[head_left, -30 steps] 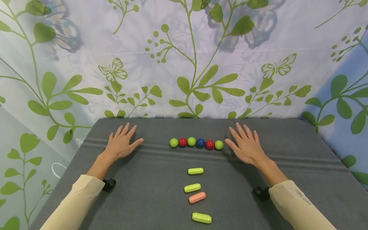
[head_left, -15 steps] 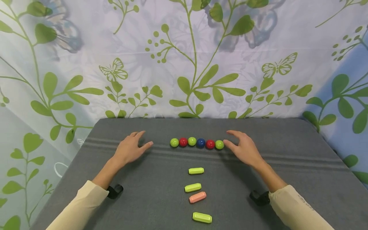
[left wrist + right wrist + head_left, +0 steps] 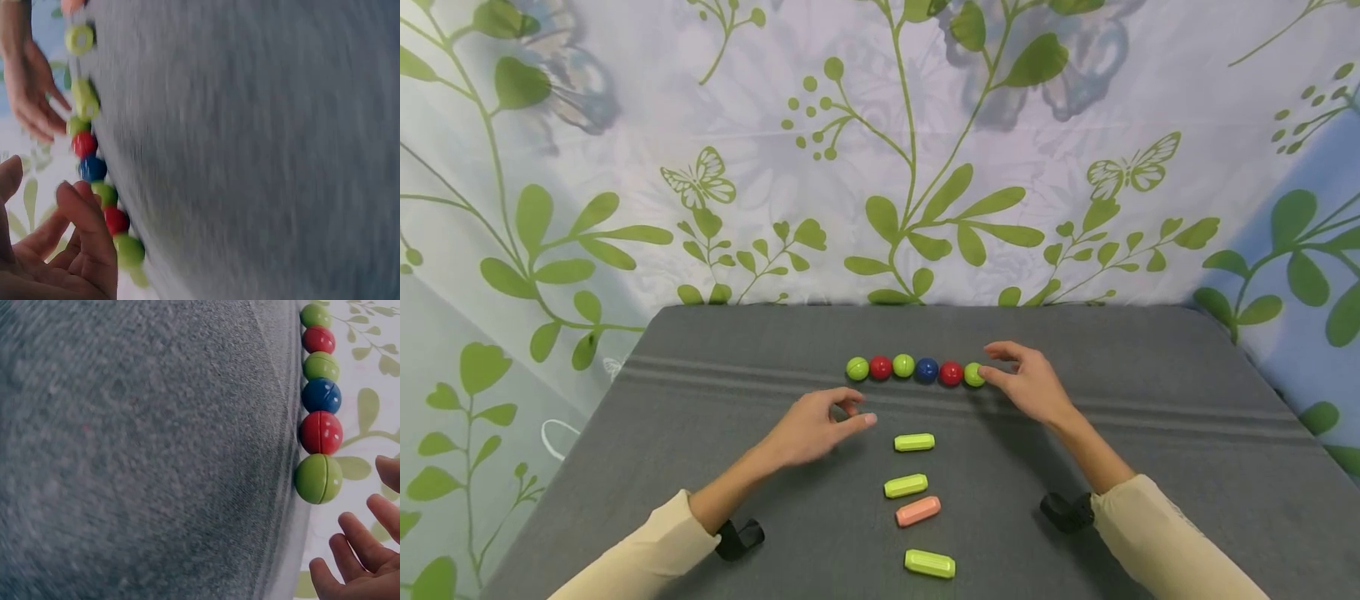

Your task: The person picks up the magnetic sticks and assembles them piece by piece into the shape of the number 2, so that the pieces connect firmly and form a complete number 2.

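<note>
Several glossy balls lie in a row across the far part of the table, green, red and blue; at its right end is a green ball (image 3: pixel 973 375). Beside that ball is my right hand (image 3: pixel 1026 383), its thumb overlapping the ball in the head view, while the right wrist view shows the fingers (image 3: pixel 359 544) apart from it. My left hand (image 3: pixel 812 427) hovers in front of the row's left part, thumb and fingers spread apart with nothing between them. Just right of its thumb lies the nearest yellow-green faceted bead-like stick (image 3: pixel 914 442).
More faceted sticks run toward the front: a yellow-green stick (image 3: pixel 906 486), an orange stick (image 3: pixel 918 511) and another yellow-green stick (image 3: pixel 930 563). All rest on a grey cloth-covered table (image 3: pixel 820 533). A leaf-patterned curtain (image 3: pixel 760 158) hangs behind the table's far edge.
My left hand has moved right and toward the front, from the table's left side to the middle. The right hand has bent its fingers and come closer to the end green ball.
</note>
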`<control>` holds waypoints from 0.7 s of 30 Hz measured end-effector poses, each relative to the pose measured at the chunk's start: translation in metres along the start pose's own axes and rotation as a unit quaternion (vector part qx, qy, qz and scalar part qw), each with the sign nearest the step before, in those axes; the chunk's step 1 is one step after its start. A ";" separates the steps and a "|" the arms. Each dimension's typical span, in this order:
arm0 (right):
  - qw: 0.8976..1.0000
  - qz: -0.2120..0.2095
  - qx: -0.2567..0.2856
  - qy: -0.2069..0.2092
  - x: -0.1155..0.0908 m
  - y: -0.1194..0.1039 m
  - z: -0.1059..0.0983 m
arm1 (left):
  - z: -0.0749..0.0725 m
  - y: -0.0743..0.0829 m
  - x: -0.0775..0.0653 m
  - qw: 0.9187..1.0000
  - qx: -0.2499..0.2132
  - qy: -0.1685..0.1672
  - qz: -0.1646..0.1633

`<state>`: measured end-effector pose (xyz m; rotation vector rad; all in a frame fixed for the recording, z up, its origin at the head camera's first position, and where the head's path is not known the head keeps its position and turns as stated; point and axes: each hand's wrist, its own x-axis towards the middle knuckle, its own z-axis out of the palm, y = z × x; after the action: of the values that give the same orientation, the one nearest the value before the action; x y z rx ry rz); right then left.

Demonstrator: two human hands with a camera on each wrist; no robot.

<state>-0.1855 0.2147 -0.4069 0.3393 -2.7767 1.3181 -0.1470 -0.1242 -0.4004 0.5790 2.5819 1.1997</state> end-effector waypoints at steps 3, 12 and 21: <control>1.000 0.008 -0.001 -0.004 0.000 0.000 0.002 | 0.011 0.005 -0.001 0.999 -0.032 -0.023 0.002; 1.000 0.009 -0.011 -0.004 0.000 0.001 0.005 | 0.034 0.011 0.006 0.999 -0.025 -0.028 0.009; 1.000 0.010 -0.020 -0.007 0.001 0.002 0.007 | 0.043 0.012 0.013 0.999 0.023 -0.021 0.011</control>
<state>-0.1862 0.2104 -0.4133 0.3203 -2.8219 1.2666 -0.1392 -0.0819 -0.4191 0.6357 2.5800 1.1261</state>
